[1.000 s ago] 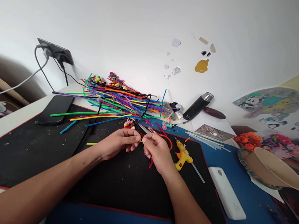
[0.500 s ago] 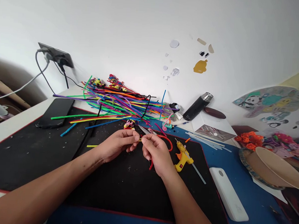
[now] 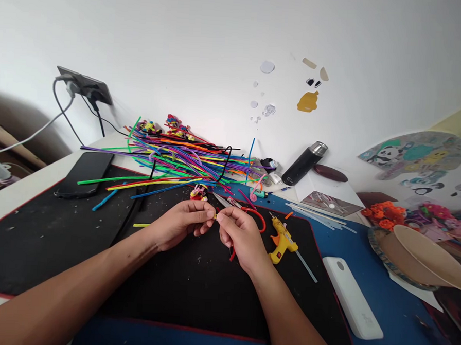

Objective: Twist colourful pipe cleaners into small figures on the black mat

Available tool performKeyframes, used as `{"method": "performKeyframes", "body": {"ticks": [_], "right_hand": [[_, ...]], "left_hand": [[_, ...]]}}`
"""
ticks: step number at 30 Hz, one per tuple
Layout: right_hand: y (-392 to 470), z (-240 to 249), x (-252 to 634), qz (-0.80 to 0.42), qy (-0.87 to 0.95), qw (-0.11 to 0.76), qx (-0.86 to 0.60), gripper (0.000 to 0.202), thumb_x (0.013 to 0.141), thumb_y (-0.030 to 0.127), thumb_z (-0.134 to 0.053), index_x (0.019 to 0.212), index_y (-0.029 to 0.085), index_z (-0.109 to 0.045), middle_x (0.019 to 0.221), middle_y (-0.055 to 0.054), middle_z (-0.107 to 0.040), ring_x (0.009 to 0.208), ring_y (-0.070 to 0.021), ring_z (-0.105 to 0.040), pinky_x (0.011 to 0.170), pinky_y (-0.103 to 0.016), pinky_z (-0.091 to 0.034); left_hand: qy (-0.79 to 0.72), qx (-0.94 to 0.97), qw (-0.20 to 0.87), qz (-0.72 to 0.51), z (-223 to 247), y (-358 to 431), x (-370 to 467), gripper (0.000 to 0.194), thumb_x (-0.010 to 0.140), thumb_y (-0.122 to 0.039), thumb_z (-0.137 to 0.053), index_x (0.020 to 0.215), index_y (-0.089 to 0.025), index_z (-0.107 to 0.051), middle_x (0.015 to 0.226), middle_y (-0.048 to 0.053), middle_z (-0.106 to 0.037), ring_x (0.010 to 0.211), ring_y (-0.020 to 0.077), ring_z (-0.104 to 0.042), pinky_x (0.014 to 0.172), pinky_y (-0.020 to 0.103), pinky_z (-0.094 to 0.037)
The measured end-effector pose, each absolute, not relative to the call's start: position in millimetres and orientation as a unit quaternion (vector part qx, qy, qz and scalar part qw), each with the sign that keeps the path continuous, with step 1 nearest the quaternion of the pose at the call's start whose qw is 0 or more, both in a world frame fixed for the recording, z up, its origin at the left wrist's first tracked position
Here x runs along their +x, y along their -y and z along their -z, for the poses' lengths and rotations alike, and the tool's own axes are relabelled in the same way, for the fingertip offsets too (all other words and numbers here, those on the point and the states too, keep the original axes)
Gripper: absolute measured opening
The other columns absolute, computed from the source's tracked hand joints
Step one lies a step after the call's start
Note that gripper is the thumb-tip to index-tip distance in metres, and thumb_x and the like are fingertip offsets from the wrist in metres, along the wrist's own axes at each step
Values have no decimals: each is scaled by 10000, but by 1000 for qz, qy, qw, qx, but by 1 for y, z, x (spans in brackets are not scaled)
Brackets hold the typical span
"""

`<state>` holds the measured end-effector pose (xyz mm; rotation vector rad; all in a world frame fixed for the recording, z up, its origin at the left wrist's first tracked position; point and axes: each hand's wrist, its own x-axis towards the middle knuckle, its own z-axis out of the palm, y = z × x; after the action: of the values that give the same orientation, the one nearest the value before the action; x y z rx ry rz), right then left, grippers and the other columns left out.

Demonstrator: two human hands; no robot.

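Between the fingertips of both hands is a short piece of yellow pipe cleaner [image 3: 215,217], mostly covered by the fingers. My left hand [image 3: 187,219] pinches one end of it, and my right hand [image 3: 240,235] pinches the other, thumbs almost touching. Just beyond them lies a small pink, yellow and black pipe-cleaner figure [image 3: 199,192]. Scissors with red handles [image 3: 259,218] rest behind and partly under my right hand, blades pointing away to the left. To the right of that hand is a yellow glue gun [image 3: 283,242] with a clear glue stick in it.
Many coloured pipe cleaners [image 3: 185,160] are heaped at the back by the wall. A phone [image 3: 85,174] lies at left on the black mat [image 3: 178,288]. At right are a black flask [image 3: 304,163], glue sticks [image 3: 321,217], a white power bank [image 3: 353,297] and a bowl [image 3: 427,255].
My fingertips have drawn slightly closer together, and less of the yellow piece shows between them. Everything else lies as before, with a slight shift of the view.
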<state>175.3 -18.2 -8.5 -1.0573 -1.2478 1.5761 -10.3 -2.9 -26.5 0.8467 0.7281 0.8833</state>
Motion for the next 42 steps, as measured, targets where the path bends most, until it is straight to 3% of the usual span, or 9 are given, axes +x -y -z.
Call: {"method": "performKeyframes", "body": {"ticks": [34,42], "right_hand": [[17,12,175,-633,505,408,-421,303,848,470,-751,806,205,-610,488,90,-471,436,-92,-383,438,-236,-290],[16,10,177,-617,517,413,-426,302,871,478,-733,826,204,-613,510,80,-495,445,-93,-398,455,-239,-304]], "left_hand": [[-363,401,757,-367,24,1,-12,320,735,-381,-897,741,-129,-699,699,13,-607,590,103,-503,539,232,-329],[-362,436,731,-380,20,1,-13,340,765,-444,-878,790,-141,-725,747,31,-652,610,122,-526,548,253,-356]]}}
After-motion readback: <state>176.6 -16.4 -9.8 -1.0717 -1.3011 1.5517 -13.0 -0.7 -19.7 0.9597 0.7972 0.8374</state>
